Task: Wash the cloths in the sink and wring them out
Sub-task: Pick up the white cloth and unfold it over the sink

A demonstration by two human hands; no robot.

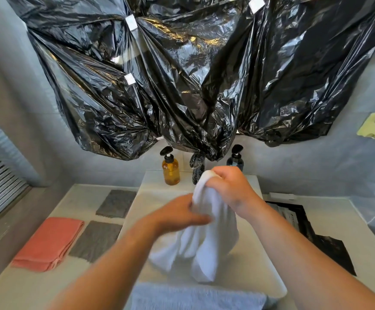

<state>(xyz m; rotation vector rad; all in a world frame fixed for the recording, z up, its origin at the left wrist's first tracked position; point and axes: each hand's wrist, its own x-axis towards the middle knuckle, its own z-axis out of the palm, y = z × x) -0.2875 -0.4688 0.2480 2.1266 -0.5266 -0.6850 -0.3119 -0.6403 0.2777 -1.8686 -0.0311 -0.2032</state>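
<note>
A white cloth point(206, 238) hangs bunched over the white sink point(251, 262). My right hand point(229, 186) grips its top end, raised above the basin. My left hand point(180, 213) holds the cloth just below, fingers wrapped on its twisted middle; the hand is blurred. The cloth's loose lower folds hang down to the sink bottom. On the counter to the left lie a folded pink cloth point(48, 242) and two grey cloths point(117, 203) point(97, 240). A light blue cloth point(193, 296) lies over the sink's near edge.
An amber pump bottle point(171, 168) and a dark pump bottle point(235, 158) stand behind the sink, with the tap point(197, 168) wrapped in black plastic between them. Black plastic sheeting point(182, 74) covers the wall above. A black packet point(311, 229) lies on the right counter.
</note>
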